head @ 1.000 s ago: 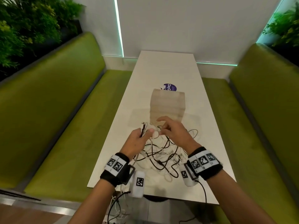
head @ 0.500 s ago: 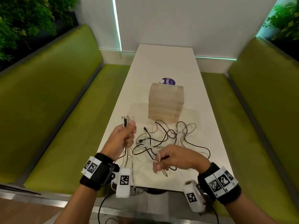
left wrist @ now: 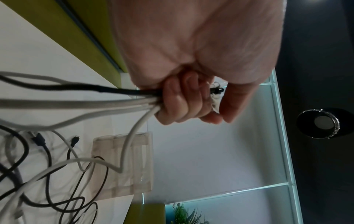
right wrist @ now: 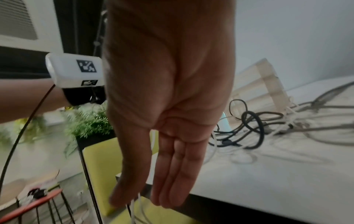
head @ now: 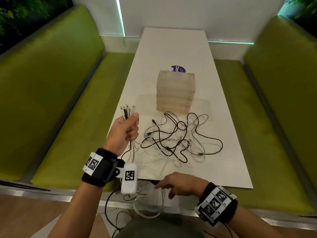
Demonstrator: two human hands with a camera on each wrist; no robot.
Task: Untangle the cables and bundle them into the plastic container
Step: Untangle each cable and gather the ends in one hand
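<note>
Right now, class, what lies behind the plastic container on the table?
Behind the plastic container, a purple round sticker shows on the white table. Its near part is covered by the container, so its lettering reads only partly.

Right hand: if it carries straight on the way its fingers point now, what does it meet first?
The right hand points left along the table's near edge. White cables draped over that edge lie at its fingertips, so it likely meets those first; beyond them, perhaps the left wrist's camera. Depth is unclear.

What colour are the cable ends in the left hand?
Mostly white, one black, gripped by the left hand; cable ends show best in the head view.
</note>
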